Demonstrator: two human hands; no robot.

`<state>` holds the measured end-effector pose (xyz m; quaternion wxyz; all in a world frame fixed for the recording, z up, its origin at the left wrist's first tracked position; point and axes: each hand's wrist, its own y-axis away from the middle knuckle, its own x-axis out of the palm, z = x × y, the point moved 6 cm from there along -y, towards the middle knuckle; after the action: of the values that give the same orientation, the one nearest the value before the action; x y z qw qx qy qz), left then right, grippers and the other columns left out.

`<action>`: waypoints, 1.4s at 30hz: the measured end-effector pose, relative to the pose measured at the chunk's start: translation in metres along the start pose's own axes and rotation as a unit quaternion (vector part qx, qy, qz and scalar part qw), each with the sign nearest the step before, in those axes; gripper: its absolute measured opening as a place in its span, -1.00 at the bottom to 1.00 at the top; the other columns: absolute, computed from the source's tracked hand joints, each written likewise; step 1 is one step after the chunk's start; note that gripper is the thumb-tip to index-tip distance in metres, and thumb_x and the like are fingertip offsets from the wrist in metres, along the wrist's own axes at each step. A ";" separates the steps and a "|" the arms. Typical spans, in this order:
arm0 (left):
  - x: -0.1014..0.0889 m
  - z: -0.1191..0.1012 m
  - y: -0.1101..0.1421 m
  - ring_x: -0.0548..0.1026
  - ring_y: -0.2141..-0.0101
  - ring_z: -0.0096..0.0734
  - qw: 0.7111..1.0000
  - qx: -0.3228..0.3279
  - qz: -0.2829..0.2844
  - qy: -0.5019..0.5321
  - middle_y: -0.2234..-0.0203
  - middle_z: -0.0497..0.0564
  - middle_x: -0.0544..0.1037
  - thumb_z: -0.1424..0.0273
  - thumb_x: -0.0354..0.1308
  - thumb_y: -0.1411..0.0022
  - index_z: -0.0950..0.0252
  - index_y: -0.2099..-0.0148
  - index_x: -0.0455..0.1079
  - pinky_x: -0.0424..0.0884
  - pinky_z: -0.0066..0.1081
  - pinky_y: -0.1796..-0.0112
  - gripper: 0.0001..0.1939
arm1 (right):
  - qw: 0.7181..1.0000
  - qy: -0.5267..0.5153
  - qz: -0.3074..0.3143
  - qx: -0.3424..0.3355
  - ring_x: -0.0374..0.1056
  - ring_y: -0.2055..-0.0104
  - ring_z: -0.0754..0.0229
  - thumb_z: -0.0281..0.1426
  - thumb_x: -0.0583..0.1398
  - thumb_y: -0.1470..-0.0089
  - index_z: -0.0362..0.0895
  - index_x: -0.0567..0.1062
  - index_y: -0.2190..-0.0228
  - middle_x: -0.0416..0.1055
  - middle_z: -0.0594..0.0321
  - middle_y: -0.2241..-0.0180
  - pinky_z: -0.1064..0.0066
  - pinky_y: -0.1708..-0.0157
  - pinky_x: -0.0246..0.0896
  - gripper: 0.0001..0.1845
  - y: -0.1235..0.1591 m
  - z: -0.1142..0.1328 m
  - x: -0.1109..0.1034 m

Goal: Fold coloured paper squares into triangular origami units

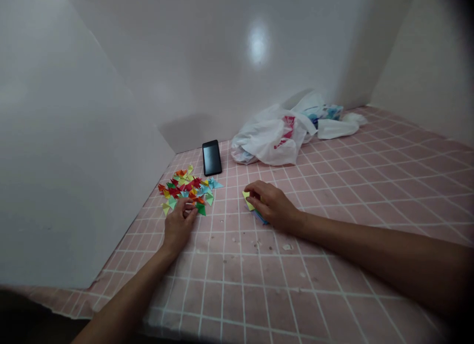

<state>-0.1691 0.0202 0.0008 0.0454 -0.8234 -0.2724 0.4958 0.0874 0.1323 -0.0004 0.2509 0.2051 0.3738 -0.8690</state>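
A heap of small folded paper triangles [187,188] in red, yellow, green, blue and orange lies on the pink tiled floor [259,265] near the left wall. My left hand [179,223] rests at the heap's near edge, its fingertips pinched on one of the pieces. My right hand [272,203] lies to the right of the heap, fingers curled over a yellow folded paper [247,200] with a blue sheet [260,217] showing beneath the palm.
A black phone [212,157] lies flat beyond the heap, close to the back wall. A crumpled white plastic bag [281,132] with red print sits at the back, more wrappers to its right. White walls close in on the left and behind.
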 end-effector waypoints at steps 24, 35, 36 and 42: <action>0.000 -0.007 0.001 0.53 0.47 -0.34 0.999 0.011 -0.010 -0.031 0.34 -0.04 0.64 0.32 0.12 -0.23 0.17 0.18 0.42 0.39 -0.38 0.36 -0.88 | 0.996 -0.020 -0.086 -0.002 0.38 0.31 0.13 -0.46 0.14 -0.17 -0.11 0.40 0.24 0.45 0.17 0.32 0.29 0.28 0.26 -0.91 -0.009 0.003 -0.024; 0.000 -0.006 0.002 0.53 0.44 -0.34 0.999 0.015 -0.014 -0.032 0.33 -0.03 0.62 0.34 0.13 -0.22 0.19 0.17 0.40 0.38 -0.38 0.32 -0.87 | 0.992 -0.020 -0.121 0.027 0.40 0.29 0.13 -0.46 0.15 -0.18 -0.11 0.42 0.26 0.47 0.16 0.30 0.30 0.27 0.27 -0.93 -0.014 -0.003 -0.035; 0.000 -0.006 0.002 0.53 0.44 -0.34 0.999 0.014 -0.015 -0.032 0.32 -0.03 0.61 0.34 0.13 -0.22 0.19 0.15 0.40 0.38 -0.38 0.33 -0.86 | 0.992 -0.019 -0.122 0.027 0.40 0.29 0.12 -0.45 0.15 -0.18 -0.11 0.42 0.26 0.47 0.16 0.30 0.30 0.27 0.27 -0.93 -0.014 -0.004 -0.035; 0.000 -0.008 0.001 0.52 0.47 -0.34 0.999 0.015 -0.010 -0.035 0.35 -0.05 0.62 0.34 0.13 -0.21 0.18 0.21 0.41 0.36 -0.39 0.35 -0.90 | 0.992 -0.011 -0.120 0.021 0.39 0.30 0.13 -0.44 0.15 -0.17 -0.12 0.43 0.25 0.47 0.17 0.31 0.30 0.26 0.26 -0.92 -0.015 -0.008 -0.034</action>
<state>-0.1617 0.0206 0.0044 0.0533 -0.8016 -0.2750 0.5282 0.1065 0.1573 0.0213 0.1442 0.1543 0.3745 -0.9029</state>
